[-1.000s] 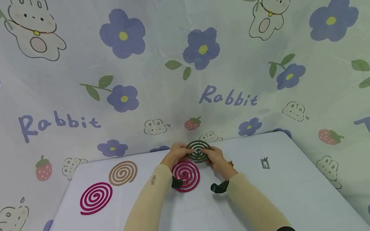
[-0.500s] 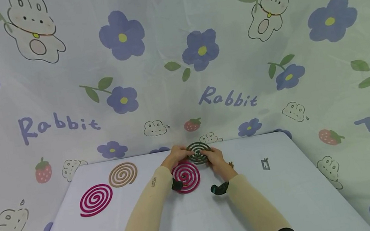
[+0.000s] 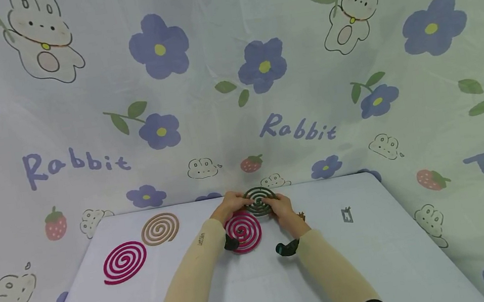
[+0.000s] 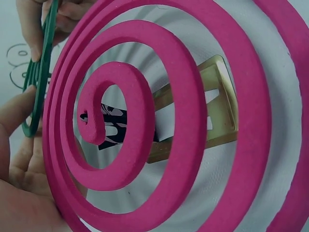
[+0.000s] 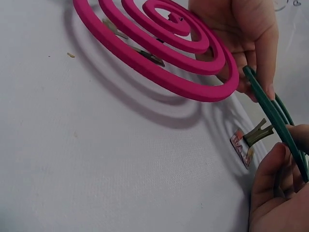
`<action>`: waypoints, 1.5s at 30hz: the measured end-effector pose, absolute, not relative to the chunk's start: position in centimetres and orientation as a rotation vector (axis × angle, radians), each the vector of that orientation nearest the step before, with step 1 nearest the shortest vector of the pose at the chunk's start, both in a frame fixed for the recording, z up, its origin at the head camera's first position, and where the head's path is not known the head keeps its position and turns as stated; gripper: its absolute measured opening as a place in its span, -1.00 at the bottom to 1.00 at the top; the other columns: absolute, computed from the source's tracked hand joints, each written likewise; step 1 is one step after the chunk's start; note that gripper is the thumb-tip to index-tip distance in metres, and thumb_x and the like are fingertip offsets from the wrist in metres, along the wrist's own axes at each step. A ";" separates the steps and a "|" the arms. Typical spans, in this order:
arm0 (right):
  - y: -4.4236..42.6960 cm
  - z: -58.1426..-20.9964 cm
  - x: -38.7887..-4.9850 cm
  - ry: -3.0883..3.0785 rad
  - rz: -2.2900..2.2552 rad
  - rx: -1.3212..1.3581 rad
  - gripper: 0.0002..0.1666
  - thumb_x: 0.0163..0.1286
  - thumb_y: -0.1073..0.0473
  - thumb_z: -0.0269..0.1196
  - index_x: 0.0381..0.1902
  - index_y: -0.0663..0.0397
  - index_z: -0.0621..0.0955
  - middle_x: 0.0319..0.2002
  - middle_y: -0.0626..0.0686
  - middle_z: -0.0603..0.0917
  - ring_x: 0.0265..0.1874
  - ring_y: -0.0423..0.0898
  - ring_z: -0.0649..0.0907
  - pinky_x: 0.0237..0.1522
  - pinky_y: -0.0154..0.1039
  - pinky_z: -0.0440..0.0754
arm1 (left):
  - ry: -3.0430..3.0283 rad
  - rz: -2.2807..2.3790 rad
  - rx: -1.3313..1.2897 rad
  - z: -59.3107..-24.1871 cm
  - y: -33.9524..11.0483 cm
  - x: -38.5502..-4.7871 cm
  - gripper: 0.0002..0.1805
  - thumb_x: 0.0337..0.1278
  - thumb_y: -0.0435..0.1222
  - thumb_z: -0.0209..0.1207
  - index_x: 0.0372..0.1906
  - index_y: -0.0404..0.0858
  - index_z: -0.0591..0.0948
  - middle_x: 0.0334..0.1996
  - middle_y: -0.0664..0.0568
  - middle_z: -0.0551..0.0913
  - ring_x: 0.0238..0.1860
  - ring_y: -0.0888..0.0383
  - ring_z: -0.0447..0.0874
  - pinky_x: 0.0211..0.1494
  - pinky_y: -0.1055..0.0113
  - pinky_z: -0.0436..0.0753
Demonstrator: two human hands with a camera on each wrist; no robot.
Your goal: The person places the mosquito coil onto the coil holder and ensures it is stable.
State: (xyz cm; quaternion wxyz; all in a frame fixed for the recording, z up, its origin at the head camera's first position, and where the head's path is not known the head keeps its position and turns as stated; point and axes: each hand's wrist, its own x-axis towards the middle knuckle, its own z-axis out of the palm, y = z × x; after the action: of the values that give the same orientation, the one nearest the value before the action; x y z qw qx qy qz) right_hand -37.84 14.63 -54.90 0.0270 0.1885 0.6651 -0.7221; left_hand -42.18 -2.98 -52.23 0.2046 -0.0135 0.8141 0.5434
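Note:
A dark green mosquito coil point(image 3: 260, 201) is held between both hands near the table's back edge. My left hand point(image 3: 232, 204) grips its left side, the thumb on the near face. My right hand point(image 3: 282, 208) pinches the right side; in the right wrist view the coil point(image 5: 270, 108) stands tilted, nearly edge-on. Just in front of the left hand is a pink mosquito coil point(image 4: 188, 111), raised above the table with a metal stand point(image 4: 224, 106) beneath it. The stand's tip pokes through the pink coil's centre. A small printed metal stand point(image 5: 243, 147) lies near the green coil.
On the left of the white table point(image 3: 261, 296) lie another pink coil point(image 3: 124, 262) and a tan coil point(image 3: 160, 228). A grey metal stand point(image 3: 347, 214) lies to the right. Partly behind the right wrist is a small gold-coloured piece point(image 3: 302, 216). A patterned cloth hangs behind.
Both hands keep their grip on the green coil and stay almost in place. The whole head view has shifted down slightly. The other coils have not visibly moved.

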 end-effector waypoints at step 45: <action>14.6 -55.1 -38.1 2.085 -2.179 0.618 -0.47 0.28 0.15 0.36 0.12 0.31 0.51 -0.17 0.12 0.59 -0.47 -0.18 0.54 -0.53 -0.38 0.53 | 2.313 1.481 -0.081 -52.7 -2.6 -42.6 -0.57 0.06 -0.24 0.39 0.01 -0.39 0.63 -0.06 -0.11 0.60 -0.02 0.04 0.50 0.07 0.21 0.50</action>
State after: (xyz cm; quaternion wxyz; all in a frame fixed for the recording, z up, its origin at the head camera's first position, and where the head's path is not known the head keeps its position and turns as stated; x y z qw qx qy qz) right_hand -38.11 14.62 -55.07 0.0316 0.2006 0.6770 -0.7075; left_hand -42.62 -2.62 -52.70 0.1957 -0.0288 0.8256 0.5285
